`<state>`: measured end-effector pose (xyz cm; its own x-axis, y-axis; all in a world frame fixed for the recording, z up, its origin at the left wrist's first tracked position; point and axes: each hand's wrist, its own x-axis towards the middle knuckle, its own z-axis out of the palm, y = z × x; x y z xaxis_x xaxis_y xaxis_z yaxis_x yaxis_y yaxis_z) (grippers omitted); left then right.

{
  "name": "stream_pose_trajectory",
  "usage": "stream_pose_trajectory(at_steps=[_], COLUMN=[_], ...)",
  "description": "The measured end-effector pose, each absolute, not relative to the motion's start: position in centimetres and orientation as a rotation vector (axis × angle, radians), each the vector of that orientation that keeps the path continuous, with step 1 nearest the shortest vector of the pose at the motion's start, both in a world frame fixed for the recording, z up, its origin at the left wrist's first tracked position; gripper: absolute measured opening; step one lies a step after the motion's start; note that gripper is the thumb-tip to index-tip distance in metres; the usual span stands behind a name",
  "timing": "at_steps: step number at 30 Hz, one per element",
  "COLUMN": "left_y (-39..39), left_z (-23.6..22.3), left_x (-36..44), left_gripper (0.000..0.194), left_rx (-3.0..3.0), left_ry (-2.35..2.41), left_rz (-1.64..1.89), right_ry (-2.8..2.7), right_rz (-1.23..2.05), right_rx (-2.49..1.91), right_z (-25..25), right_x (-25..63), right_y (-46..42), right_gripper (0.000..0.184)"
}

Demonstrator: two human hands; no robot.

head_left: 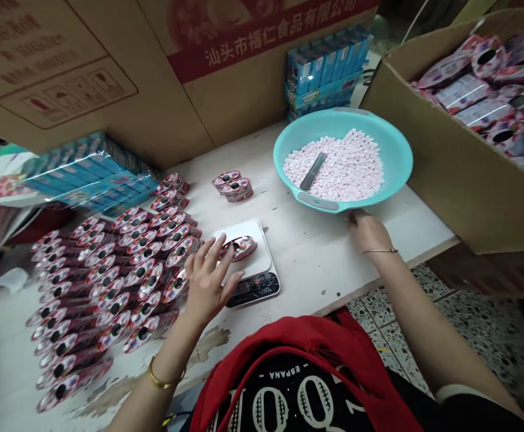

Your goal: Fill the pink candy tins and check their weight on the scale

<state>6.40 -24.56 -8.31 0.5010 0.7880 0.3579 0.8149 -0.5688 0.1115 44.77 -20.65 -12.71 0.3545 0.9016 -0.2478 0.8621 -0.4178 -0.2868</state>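
My left hand (208, 277) is open, fingers spread, over the left side of a white kitchen scale (262, 255). Its fingertips reach an oval, red-patterned candy container (242, 246) with a dark round hole on top, standing on the scale; whether they touch it I cannot tell. My right hand (370, 233) is at the near edge of a turquoise basin (399, 150), its fingers partly hidden below the rim. Small pale pink candies (352, 165) lie heaped in the basin, with a grey metal scoop-like strip (313, 171) resting on them.
Rows of similar containers (108, 282) fill the table's left side; two more (236, 187) stand behind the scale. Shrink-wrapped blue packs (95, 171) stand beside a large carton (122, 72). At right, an open carton (460, 192) holds many wrapped containers.
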Motion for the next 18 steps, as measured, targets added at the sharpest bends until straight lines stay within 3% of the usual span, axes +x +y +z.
stream_pose_trajectory(at_steps=[5, 8, 18], left_y=[-22.2, -21.5, -24.5], left_z=[-7.5, -7.2, -6.2], left_x=[8.3, 8.0, 2.3], left_gripper=[0.053, 0.043, 0.033], left_rx=[-2.69, -2.767, -2.556], left_ry=[-1.357, -1.27, -1.582], left_rz=[-0.538, -0.508, -0.954], right_ry=[-1.65, -1.591, -1.493], right_rz=[0.611, 0.733, 1.159], right_rx=[-2.383, -2.149, -1.649], right_z=[-12.6, -13.3, -10.8], right_x=[43.9, 42.7, 36.4], right_y=[-21.3, -22.7, -24.4], right_gripper=[0.027, 0.021, 0.027])
